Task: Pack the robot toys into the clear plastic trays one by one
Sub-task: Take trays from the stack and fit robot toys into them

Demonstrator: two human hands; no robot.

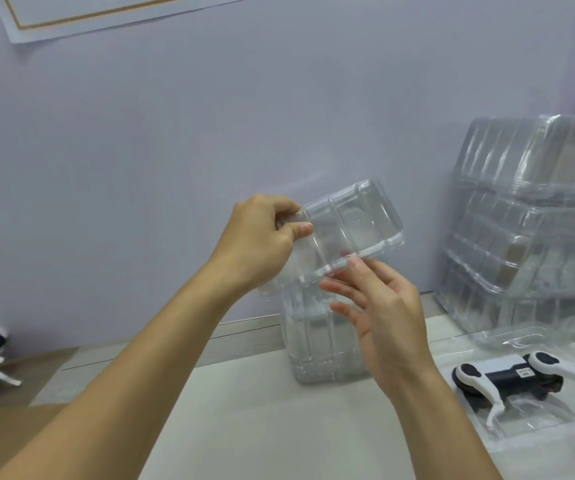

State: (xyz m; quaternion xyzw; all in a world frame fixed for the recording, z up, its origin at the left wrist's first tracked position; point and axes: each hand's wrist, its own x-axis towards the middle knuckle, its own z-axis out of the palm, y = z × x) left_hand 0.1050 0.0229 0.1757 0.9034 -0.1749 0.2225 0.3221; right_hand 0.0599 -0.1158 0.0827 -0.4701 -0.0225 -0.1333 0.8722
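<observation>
Two hands (317,268) on clear tray (352,226) | pale table (244,410) | lilac wall (279,98), possibly painted

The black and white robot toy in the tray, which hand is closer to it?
Right. The right hand is up and left of the robot toy. The left hand is farther left, pinching the clear tray.

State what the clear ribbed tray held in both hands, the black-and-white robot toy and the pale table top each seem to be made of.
Clear ribbed tray: thin moulded plastic, glossy; the wall shows through it and its ridges catch highlights.
Black-and-white robot toy: probably hard plastic, smooth, with a slight sheen.
Pale table top: matte, flat, possibly laminate; unclear.
</observation>
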